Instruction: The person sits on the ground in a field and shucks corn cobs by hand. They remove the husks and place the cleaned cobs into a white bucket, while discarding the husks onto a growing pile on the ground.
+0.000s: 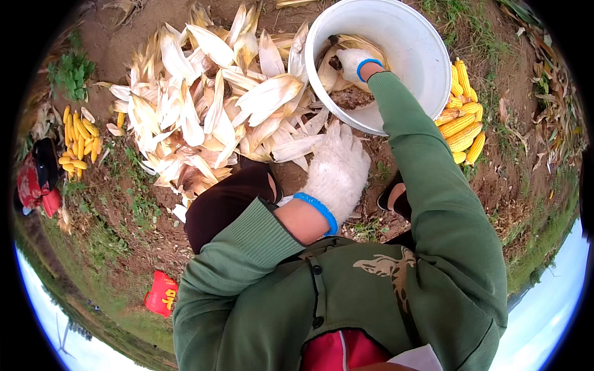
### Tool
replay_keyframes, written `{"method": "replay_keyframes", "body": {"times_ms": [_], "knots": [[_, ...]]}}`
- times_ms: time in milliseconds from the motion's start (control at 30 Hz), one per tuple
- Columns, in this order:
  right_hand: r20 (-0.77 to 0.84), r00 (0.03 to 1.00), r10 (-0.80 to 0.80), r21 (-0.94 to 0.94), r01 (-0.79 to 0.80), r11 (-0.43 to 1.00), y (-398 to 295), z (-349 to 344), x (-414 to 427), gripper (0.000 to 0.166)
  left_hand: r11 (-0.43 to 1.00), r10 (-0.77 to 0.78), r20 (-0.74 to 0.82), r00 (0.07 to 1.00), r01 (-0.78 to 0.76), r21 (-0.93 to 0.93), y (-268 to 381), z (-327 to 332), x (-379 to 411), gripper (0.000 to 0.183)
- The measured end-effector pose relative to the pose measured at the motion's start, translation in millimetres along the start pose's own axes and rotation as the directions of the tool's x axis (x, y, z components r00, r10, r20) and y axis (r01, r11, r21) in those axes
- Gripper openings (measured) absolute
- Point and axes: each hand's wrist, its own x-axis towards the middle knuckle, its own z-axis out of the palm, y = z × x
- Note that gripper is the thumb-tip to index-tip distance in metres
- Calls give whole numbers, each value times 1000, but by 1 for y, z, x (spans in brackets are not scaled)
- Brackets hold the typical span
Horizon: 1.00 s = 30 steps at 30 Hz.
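Note:
My right hand [352, 64], in a white knitted glove with a blue cuff, reaches into a large white plastic bucket [413, 51]. Its fingers are at dry corn husks [359, 45] with dark silk; whether they grip any cannot be told. Reddish-brown bits lie on the bucket's bottom. My left hand [336, 169], gloved alike, is back upward between my knees, just below the bucket's rim. Its fingers lie near the edge of a big heap of pale corn husks [185, 111]; its palm is hidden.
Yellow corn cobs [464, 123] lie against the bucket's right side. Another pile of cobs [79, 141] lies at the far left, near a red and black bag [38, 176]. A red packet with writing [162, 294] is on the ground at lower left. Green weeds [72, 72] grow at upper left.

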Motion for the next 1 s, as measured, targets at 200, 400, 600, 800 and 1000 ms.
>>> {"method": "replay_keyframes", "body": {"times_ms": [200, 400, 600, 800, 1000], "knots": [[-291, 956, 44, 321, 54, 946, 49, -53, -62, 65, 992, 67, -167, 984, -47, 119, 7, 1, -1, 35], [-547, 809, 213, 665, 266, 698, 33, -153, -195, 39, 982, 170, -175, 970, -181, -47, 19, -5, -12, 41], [-541, 577, 612, 826, 500, 259, 9, -163, -322, 36, 819, 152, -332, 931, -307, -485, 19, -9, -15, 39], [-423, 422, 802, 786, 611, 93, -54, -123, -403, 32, 614, -135, -250, 959, -117, -780, 20, -48, -29, 57], [-296, 539, 789, 867, 498, -16, -103, -103, -428, 53, 599, -209, -355, 911, -168, -783, 72, -20, -48, 85]]}}
